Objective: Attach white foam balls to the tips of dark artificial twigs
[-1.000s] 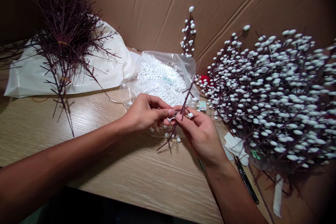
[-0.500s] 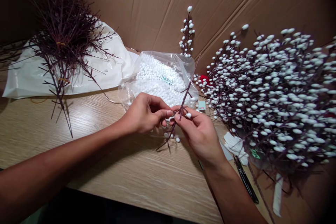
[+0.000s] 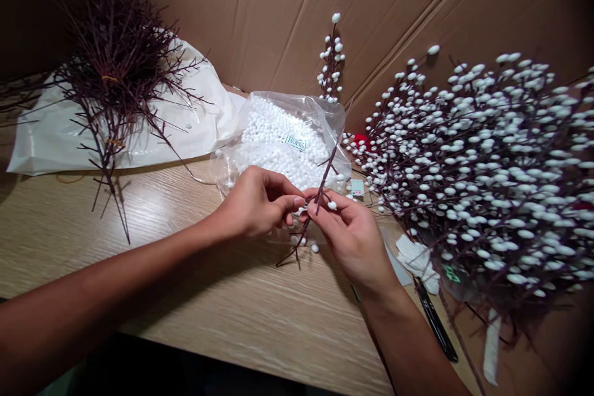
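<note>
My right hand [image 3: 350, 229] pinches a dark brown artificial twig [image 3: 326, 172] between thumb and fingers. The twig stands at a slant, its thin stem upward and its forked end down over the table; one side shoot bears a white bead [image 3: 332, 205]. Against it, my left hand [image 3: 264, 201] has thumb and forefinger closed at a side shoot, with a bit of white bead showing at the fingertips. Just behind both hands lies a clear plastic bag [image 3: 278, 130] full of white beads. A few loose beads [image 3: 315, 249] rest below the fingers.
A large bunch of white-beaded twigs [image 3: 482, 179] fills the right side. Bare brown twigs [image 3: 111, 68] lie on a white plastic bag [image 3: 204, 99] at left. One beaded sprig [image 3: 331, 62] leans on the cardboard wall [image 3: 278, 12]. A black pen-like tool [image 3: 436, 322] lies near my right forearm.
Almost nothing differs. Both hands keep their pinch at the twig, and the beaded side shoot has shifted very slightly.
</note>
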